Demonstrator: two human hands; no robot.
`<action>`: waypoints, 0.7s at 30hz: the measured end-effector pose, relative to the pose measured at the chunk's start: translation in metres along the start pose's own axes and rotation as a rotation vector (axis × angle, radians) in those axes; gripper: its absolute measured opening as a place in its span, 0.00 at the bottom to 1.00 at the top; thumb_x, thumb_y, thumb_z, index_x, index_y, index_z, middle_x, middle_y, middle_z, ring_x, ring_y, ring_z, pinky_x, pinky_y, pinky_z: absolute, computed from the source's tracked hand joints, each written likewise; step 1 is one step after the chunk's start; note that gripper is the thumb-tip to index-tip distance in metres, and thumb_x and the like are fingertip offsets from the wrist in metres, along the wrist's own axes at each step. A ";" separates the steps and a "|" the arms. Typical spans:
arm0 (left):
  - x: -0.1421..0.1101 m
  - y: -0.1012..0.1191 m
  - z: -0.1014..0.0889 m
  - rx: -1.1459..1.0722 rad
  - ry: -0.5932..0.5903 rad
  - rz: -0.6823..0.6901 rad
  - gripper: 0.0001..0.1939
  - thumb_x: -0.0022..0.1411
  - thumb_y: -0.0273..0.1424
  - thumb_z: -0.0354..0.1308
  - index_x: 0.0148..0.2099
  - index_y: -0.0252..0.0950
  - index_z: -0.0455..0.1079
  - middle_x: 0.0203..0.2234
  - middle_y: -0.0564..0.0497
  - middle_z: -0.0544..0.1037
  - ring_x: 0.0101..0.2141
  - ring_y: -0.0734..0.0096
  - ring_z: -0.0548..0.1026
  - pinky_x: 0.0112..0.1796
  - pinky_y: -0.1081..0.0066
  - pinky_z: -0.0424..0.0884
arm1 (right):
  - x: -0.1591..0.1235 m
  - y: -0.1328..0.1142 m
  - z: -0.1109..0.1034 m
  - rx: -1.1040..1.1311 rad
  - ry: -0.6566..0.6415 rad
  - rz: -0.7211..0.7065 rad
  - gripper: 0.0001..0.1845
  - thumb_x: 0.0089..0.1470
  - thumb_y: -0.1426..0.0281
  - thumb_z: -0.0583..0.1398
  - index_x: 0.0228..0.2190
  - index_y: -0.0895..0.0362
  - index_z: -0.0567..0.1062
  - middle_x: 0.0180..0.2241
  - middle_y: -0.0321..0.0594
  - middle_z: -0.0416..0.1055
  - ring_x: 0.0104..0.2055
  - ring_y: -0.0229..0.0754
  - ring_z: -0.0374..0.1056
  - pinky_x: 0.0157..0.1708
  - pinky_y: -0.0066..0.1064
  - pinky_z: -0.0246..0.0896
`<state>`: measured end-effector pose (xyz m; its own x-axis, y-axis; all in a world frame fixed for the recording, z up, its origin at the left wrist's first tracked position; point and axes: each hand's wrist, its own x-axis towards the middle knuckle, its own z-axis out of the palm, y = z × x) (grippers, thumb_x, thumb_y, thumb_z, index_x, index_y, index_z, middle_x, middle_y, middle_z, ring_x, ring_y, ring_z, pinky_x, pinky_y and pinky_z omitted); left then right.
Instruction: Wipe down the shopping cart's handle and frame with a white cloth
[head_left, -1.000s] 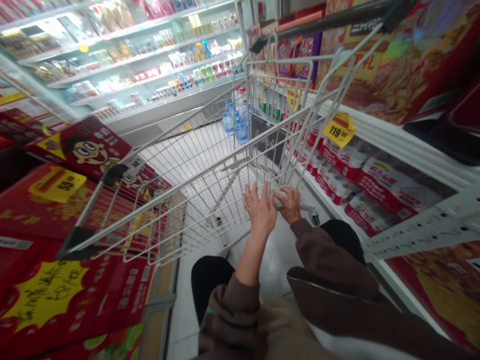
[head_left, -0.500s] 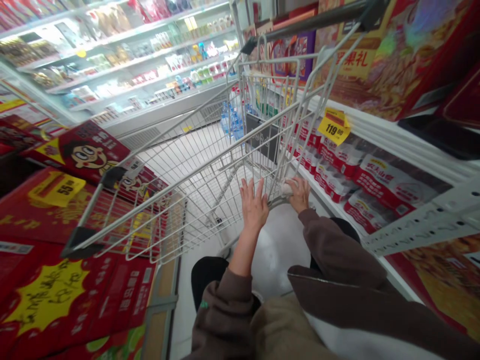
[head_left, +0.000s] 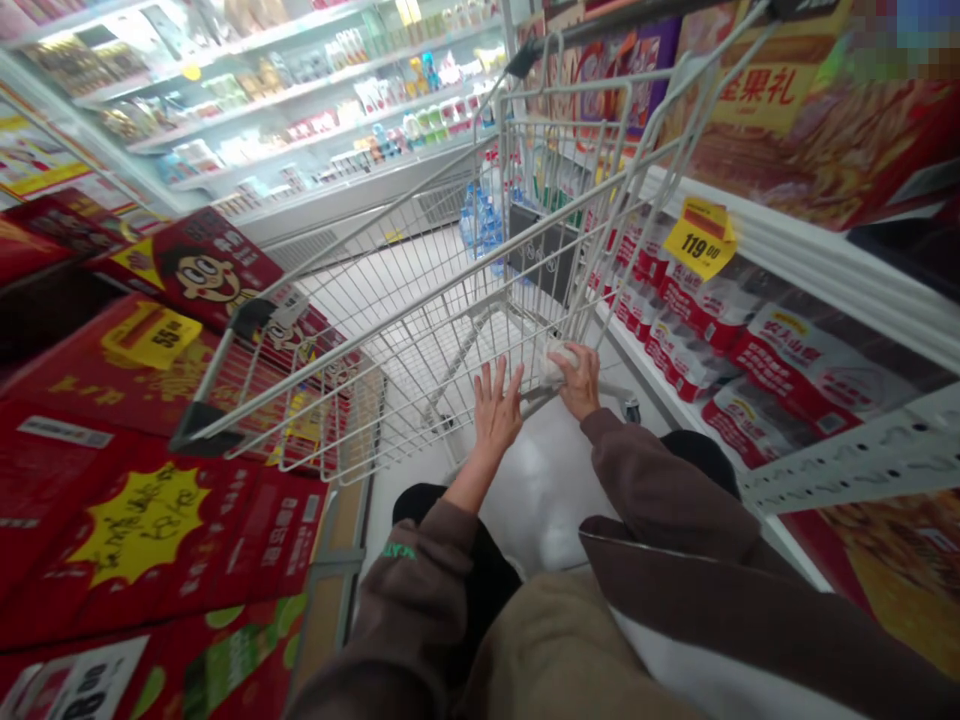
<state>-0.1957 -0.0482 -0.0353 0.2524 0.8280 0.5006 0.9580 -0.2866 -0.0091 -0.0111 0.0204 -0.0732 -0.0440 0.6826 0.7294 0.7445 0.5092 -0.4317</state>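
A wire shopping cart (head_left: 442, 290) stands crosswise before me, its basket above my hands. My right hand (head_left: 581, 382) is closed around a crumpled white cloth (head_left: 558, 362), which lies against the cart's lower frame tube (head_left: 536, 403). Fingers spread, my left hand (head_left: 496, 408) is at the near side of the basket, just left of the cloth. Whether its fingertips touch the wires I cannot tell. A dark panel (head_left: 541, 250) hangs on the cart's end, below the handle bar (head_left: 637, 22).
On the left are stacked red gift boxes (head_left: 247, 530) with yellow price tags. A shelf (head_left: 825, 260) on the right carries red-labelled bottle packs (head_left: 795, 350) and large boxes. Blue-tinted water bottles (head_left: 481, 222) stand behind the cart, before a lit refrigerated display (head_left: 300, 120). A cart wheel (head_left: 631, 408) is near my right knee.
My right hand moved right along the lower frame with the cloth, then back left. My left hand shifted slightly left, fingers still spread. The view has also shifted a little.
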 end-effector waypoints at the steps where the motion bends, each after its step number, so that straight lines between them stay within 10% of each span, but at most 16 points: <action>1: -0.003 -0.008 0.001 0.011 -0.013 0.016 0.32 0.69 0.26 0.49 0.72 0.43 0.50 0.72 0.46 0.48 0.72 0.51 0.37 0.67 0.42 0.49 | 0.008 -0.004 0.001 0.001 0.035 0.001 0.29 0.47 0.82 0.56 0.50 0.49 0.75 0.55 0.44 0.61 0.59 0.52 0.54 0.58 0.49 0.57; 10: -0.024 -0.047 -0.004 0.082 -0.057 0.109 0.34 0.69 0.25 0.47 0.73 0.45 0.46 0.72 0.49 0.49 0.72 0.54 0.41 0.67 0.47 0.51 | 0.001 -0.016 0.011 -0.130 -0.180 -0.114 0.26 0.52 0.80 0.56 0.49 0.46 0.76 0.54 0.43 0.65 0.57 0.51 0.54 0.55 0.49 0.54; 21: -0.038 -0.058 -0.007 0.088 0.003 -0.075 0.34 0.69 0.27 0.48 0.73 0.48 0.46 0.73 0.50 0.45 0.72 0.51 0.38 0.68 0.42 0.45 | 0.011 -0.049 0.030 -0.096 -0.122 -0.122 0.29 0.47 0.81 0.57 0.49 0.49 0.77 0.53 0.45 0.64 0.57 0.52 0.54 0.55 0.47 0.54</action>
<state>-0.2622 -0.0667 -0.0475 0.1795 0.8443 0.5049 0.9824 -0.1805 -0.0474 -0.0678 0.0185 -0.0603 -0.2141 0.6803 0.7009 0.7885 0.5439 -0.2871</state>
